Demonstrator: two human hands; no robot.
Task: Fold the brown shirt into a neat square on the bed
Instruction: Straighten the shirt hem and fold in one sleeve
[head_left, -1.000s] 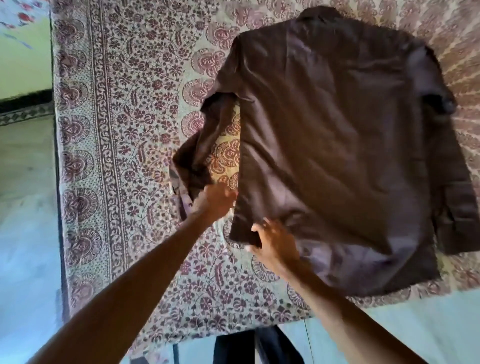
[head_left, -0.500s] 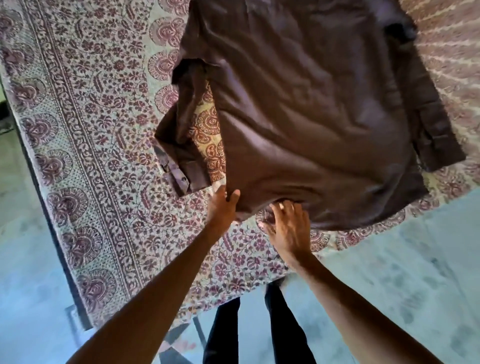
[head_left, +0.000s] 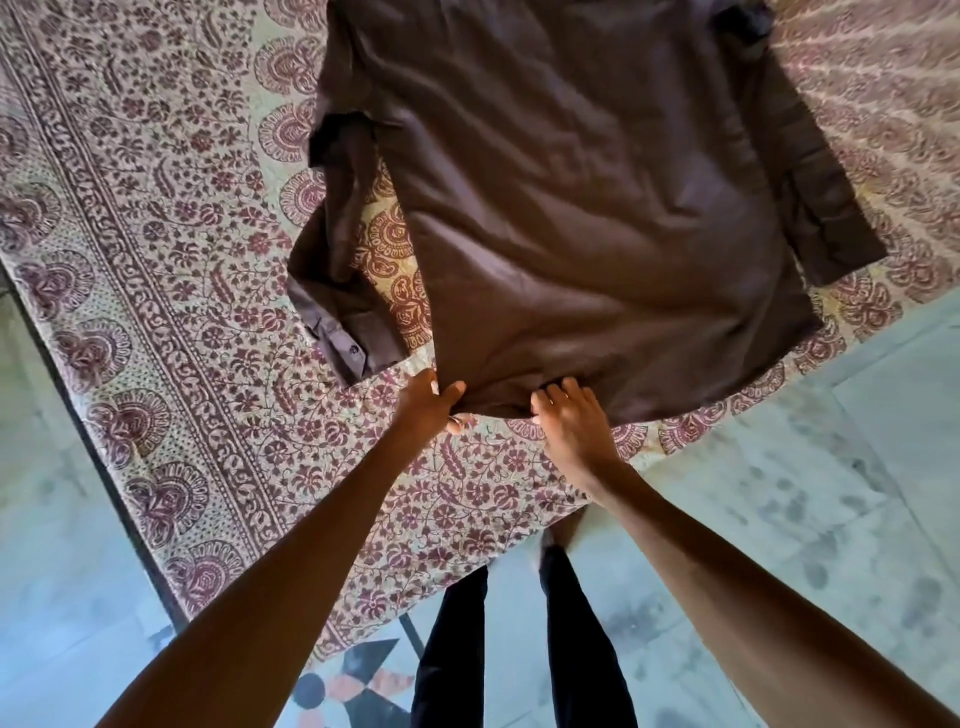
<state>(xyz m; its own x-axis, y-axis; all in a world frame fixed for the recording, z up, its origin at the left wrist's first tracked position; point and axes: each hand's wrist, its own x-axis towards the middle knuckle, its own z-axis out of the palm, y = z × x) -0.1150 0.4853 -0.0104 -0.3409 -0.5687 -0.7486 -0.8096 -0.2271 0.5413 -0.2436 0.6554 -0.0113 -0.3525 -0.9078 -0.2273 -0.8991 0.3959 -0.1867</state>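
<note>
The brown shirt (head_left: 582, 208) lies spread back-up on the bed, its collar end cut off by the top of the frame. Its left sleeve (head_left: 337, 270) is bent, with a buttoned cuff near the hem; the right sleeve (head_left: 821, 171) lies straight along the body. My left hand (head_left: 428, 402) pinches the hem's near left corner between thumb and fingers. My right hand (head_left: 569, 415) rests on the hem a little to the right, its fingers curled onto the cloth edge.
The bed carries a floral maroon-and-cream bedsheet (head_left: 171, 291) whose near edge runs diagonally. Pale tiled floor (head_left: 779, 493) lies below it. My dark trouser legs (head_left: 519, 649) stand at the bed's edge.
The view has tilted down and closer. My left hand left the sleeve cuff and took the hem corner; my right hand shifted along the hem beside it.
</note>
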